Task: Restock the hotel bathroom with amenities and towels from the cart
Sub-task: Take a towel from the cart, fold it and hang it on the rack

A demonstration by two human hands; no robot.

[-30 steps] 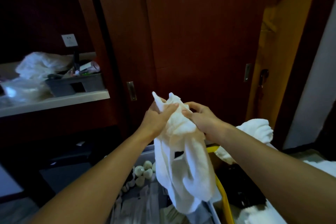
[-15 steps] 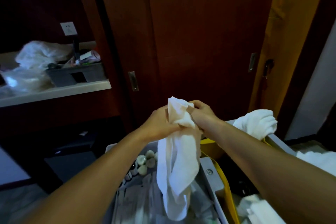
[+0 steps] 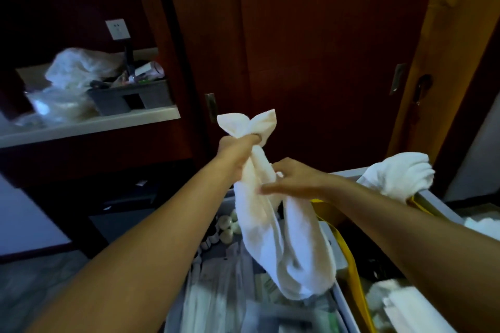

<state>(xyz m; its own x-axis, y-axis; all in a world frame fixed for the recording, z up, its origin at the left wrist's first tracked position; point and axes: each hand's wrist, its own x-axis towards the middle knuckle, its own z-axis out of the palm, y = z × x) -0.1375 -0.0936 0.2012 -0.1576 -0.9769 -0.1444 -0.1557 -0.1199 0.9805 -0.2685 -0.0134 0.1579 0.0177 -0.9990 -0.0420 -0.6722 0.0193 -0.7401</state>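
- Towel-handling step, by the look of it: white towel (image 3: 273, 213) lifted clear above the cart (image 3: 433, 199), not yet folded or carried off.
- Left hand (image 3: 238, 153) clenched tight round the towel's neck, fist closed on the cloth; two corners fanning out just above the fist.
- Right hand (image 3: 290, 180) just below and beside that fist, fingers loosely spread against the cloth, pinching nothing plainly; blurred, so contact hard to call.
- Bulk of the towel hanging straight down from the fist, in two long lobes, over the cart's amenity tray (image 3: 230, 227).
- Second towel (image 3: 397, 177) bunched on the cart rim, well right of the grip.
- Next move, as a judgement: right hand needs a firm hold lower down, to straighten or fold before heading for the bathroom.
- Risk: hanging end snagging on the tray contents beneath.
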